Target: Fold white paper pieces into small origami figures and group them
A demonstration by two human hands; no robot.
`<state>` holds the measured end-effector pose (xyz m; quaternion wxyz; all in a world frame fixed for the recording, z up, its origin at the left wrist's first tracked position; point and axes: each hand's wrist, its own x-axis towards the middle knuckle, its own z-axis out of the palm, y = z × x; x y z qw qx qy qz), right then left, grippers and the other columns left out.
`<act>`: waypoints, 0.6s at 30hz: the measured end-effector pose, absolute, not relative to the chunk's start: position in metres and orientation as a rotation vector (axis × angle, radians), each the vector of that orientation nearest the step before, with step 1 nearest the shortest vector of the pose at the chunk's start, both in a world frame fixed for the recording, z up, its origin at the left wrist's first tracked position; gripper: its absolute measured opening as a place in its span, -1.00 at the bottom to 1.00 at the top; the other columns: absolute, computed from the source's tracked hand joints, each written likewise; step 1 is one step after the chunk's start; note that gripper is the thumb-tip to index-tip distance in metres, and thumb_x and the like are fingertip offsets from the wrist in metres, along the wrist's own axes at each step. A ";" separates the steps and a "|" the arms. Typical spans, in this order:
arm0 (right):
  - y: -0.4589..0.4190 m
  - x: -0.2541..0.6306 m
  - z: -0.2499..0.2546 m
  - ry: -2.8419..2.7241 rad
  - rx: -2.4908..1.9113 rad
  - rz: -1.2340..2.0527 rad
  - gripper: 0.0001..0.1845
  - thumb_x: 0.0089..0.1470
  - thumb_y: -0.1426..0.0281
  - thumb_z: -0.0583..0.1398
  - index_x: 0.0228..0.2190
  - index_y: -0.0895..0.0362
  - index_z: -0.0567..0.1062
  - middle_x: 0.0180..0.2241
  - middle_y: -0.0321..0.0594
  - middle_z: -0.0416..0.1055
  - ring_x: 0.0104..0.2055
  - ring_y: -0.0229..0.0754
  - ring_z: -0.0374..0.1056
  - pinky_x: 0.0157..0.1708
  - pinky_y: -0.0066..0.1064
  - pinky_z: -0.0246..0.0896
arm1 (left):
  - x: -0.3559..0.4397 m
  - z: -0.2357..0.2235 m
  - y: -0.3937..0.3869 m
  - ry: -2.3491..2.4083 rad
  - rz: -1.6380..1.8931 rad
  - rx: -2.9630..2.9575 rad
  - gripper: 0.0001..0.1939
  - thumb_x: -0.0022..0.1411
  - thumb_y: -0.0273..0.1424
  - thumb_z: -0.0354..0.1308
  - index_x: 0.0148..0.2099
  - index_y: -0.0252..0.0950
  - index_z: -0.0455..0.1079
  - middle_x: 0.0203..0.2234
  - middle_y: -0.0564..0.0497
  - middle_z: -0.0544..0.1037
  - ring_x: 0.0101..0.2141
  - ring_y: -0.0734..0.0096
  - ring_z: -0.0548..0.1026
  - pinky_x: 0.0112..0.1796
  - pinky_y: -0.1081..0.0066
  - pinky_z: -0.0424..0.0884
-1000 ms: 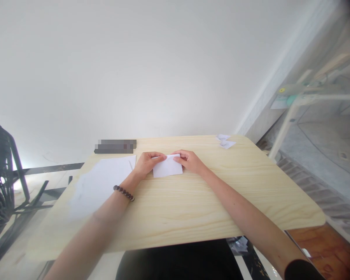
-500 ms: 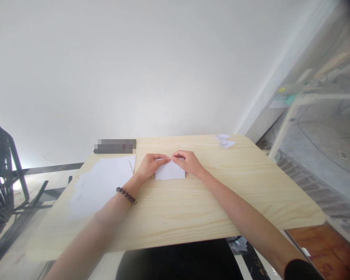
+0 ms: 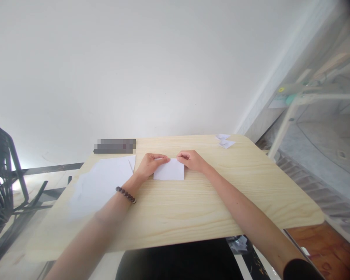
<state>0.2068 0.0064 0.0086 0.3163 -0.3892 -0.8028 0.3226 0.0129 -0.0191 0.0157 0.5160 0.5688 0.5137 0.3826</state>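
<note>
A small white rectangular piece of paper is held above the middle of the light wooden table. My left hand pinches its upper edge between thumb and fingers, near the middle and left. At the upper right corner, my right hand has thumb and fingers closed on the same edge. A dark beaded bracelet circles my left wrist. The back of the paper is hidden from me.
White sheets of paper lie on the left, partly under my left forearm. A blurred-out dark object sits at the back left. Small folded white papers rest at the back right. Behind the table rises a white wall.
My right hand has slid along the upper edge, first inward to meet my left fingers, then outward to the right corner. The paper has come slightly nearer to me.
</note>
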 end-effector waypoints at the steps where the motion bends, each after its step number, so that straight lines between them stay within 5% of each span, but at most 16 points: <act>1: 0.007 0.209 0.009 -2.117 -1.030 0.884 -0.80 -0.05 0.36 0.04 -0.53 0.20 0.39 -0.56 -0.33 0.33 -0.55 -0.39 0.19 -0.55 -0.56 0.06 | 0.013 0.016 -0.019 1.228 0.918 1.363 -0.65 -0.14 -0.18 0.21 -0.35 -0.36 0.47 -0.50 -0.01 0.52 -0.55 0.45 0.39 -0.58 0.52 0.22; 5: 0.010 0.220 0.012 -2.094 -1.113 1.082 -0.81 -0.06 0.38 0.01 -0.50 0.18 0.38 -0.58 -0.32 0.34 -0.66 -0.41 0.20 -0.70 -0.59 0.04 | 0.011 0.015 -0.017 1.235 0.924 1.338 -0.64 -0.15 -0.19 0.22 -0.34 -0.37 0.47 -0.50 -0.02 0.51 -0.55 0.46 0.38 -0.59 0.53 0.21; 9: 0.015 0.234 0.010 -1.952 -1.171 1.183 -0.84 -0.08 0.43 0.00 -0.57 0.19 0.32 -0.53 -0.22 0.39 -0.56 -0.31 0.35 -0.77 -0.62 0.01 | 0.004 0.015 -0.014 1.296 0.958 1.284 -0.62 -0.16 -0.19 0.23 -0.32 -0.37 0.46 -0.53 -0.02 0.50 -0.55 0.45 0.37 -0.59 0.53 0.21; 18: 0.007 0.211 0.009 -1.892 -1.082 1.127 -0.67 0.01 0.23 -0.02 -0.44 0.20 0.40 -0.47 -0.22 0.37 -0.60 -0.37 0.24 -0.72 -0.57 0.06 | 0.007 0.017 -0.017 1.289 0.957 1.376 -0.63 -0.15 -0.16 0.20 -0.35 -0.35 0.46 -0.53 0.02 0.49 -0.55 0.48 0.36 -0.58 0.53 0.18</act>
